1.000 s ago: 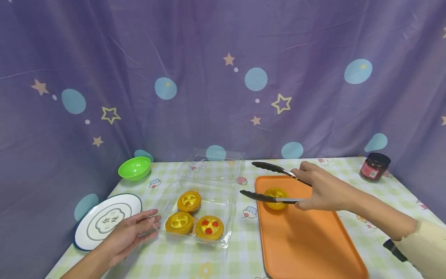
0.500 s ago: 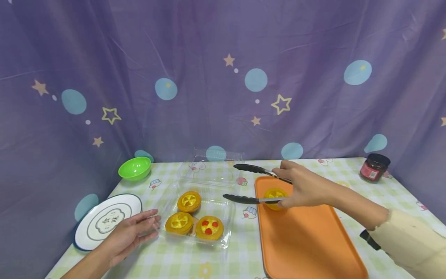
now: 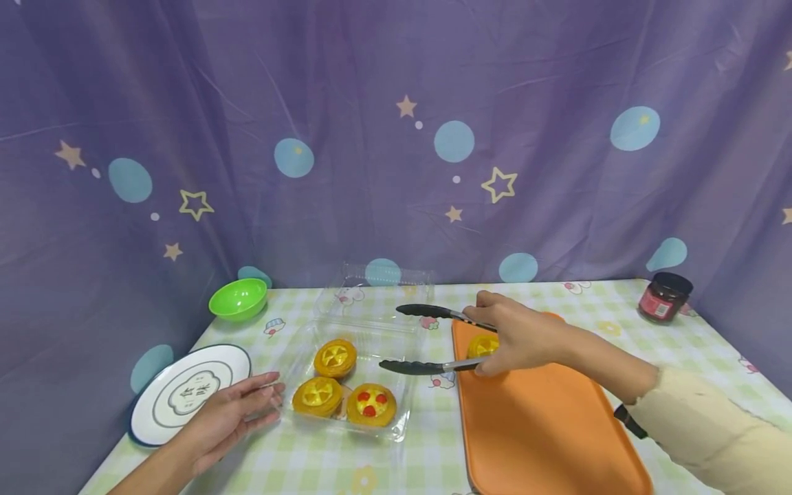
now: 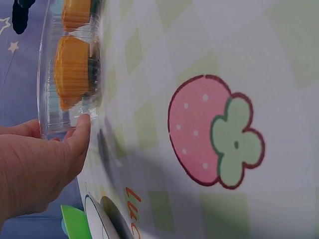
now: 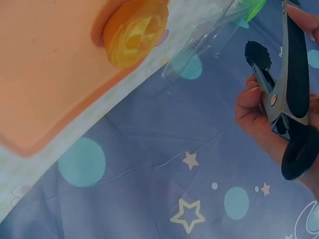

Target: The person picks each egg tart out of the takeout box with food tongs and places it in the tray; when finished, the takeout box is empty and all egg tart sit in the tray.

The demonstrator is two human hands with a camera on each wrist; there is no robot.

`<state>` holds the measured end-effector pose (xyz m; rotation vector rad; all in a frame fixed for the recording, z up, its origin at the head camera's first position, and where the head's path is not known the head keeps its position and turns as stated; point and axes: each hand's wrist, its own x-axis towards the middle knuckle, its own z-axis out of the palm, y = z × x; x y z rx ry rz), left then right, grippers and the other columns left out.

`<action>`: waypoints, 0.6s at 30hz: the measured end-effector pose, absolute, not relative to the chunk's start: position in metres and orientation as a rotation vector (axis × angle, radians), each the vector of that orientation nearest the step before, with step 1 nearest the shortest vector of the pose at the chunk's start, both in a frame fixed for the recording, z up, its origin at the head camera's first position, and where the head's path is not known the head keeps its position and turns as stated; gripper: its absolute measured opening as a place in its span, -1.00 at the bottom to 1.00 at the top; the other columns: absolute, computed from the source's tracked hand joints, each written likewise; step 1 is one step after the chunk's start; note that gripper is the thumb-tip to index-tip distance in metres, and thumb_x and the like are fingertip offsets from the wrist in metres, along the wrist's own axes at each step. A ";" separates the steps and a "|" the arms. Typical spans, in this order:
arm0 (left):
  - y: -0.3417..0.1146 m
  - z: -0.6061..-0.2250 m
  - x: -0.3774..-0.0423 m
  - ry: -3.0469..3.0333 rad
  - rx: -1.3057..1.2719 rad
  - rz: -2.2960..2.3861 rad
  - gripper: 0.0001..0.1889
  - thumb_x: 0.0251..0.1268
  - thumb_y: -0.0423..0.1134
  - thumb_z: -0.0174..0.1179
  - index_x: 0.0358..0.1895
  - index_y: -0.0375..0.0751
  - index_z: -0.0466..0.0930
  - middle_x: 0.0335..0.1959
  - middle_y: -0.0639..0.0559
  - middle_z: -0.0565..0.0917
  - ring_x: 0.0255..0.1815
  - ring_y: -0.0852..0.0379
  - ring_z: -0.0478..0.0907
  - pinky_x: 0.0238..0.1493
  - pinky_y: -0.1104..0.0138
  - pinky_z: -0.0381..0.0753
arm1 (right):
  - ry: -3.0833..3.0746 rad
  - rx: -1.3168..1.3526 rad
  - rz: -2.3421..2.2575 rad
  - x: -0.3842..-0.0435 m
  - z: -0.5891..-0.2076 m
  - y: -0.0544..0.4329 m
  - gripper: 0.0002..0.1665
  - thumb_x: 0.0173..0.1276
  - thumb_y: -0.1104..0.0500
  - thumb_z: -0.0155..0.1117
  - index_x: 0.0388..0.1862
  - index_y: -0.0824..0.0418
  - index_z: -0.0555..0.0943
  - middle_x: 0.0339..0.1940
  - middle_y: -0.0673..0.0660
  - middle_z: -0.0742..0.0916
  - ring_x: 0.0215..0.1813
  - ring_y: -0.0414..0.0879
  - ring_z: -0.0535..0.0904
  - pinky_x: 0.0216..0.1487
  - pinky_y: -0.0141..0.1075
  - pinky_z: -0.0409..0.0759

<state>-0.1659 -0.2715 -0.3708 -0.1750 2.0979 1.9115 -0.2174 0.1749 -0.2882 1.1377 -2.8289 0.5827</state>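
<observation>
Crockery begins the row: a white plate (image 3: 162, 416) with a dark blue rim lies at the left of the worktop (image 3: 297, 467), partly covered by the left hand (image 3: 230, 416), and a green bowl (image 3: 238, 300) stands behind it by the curtain (image 3: 371, 69). The left hand's fingers are relaxed and slightly spread, their tips at the left side of a clear container (image 3: 403, 410) (how firmly they press I cannot tell). Inside the container are a rear tart (image 3: 335, 358), a front-left tart (image 3: 317, 397) and a red-dotted tart (image 3: 371, 404); its lid (image 3: 379, 314) stands open behind. Next come black-ended tongs (image 3: 433, 368), arms wide apart, tips pointing toward the container's right side, their height unclear. The right hand (image 3: 520, 337) has its fingers curled round the tongs' arms, in front of a fourth tart (image 3: 479, 346) (half hidden from the head camera) at the far left corner of an orange tray (image 3: 544, 430). A cream sleeve (image 3: 711, 426) crosses the tray's right edge, and a dark-lidded jar (image 3: 665, 298) stands well apart at far right.
</observation>
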 end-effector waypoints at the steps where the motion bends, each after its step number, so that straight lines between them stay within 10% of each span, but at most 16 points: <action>1: -0.272 -0.371 -0.166 2.097 -0.173 1.912 -0.36 0.50 -0.25 0.00 0.46 -0.51 -0.03 0.38 -0.40 0.25 0.18 0.03 0.45 0.19 0.14 0.58 | -2.822 1.154 0.585 -0.218 -0.289 0.174 -0.12 -0.08 0.03 0.51 0.24 0.37 0.50 -0.36 0.01 0.38 -0.37 -0.17 0.25 -0.47 -0.41 0.26; 18: -0.272 -0.370 -0.166 2.092 -0.160 1.907 -0.35 0.50 -0.25 0.01 0.45 -0.53 -0.03 0.38 -0.40 0.26 0.15 0.06 0.46 0.18 0.15 0.58 | -2.836 1.328 0.444 -0.217 -0.286 0.141 -0.38 -0.12 0.04 0.48 -0.02 0.24 0.60 -0.41 -0.01 0.38 -0.36 -0.14 0.27 -0.47 -0.42 0.33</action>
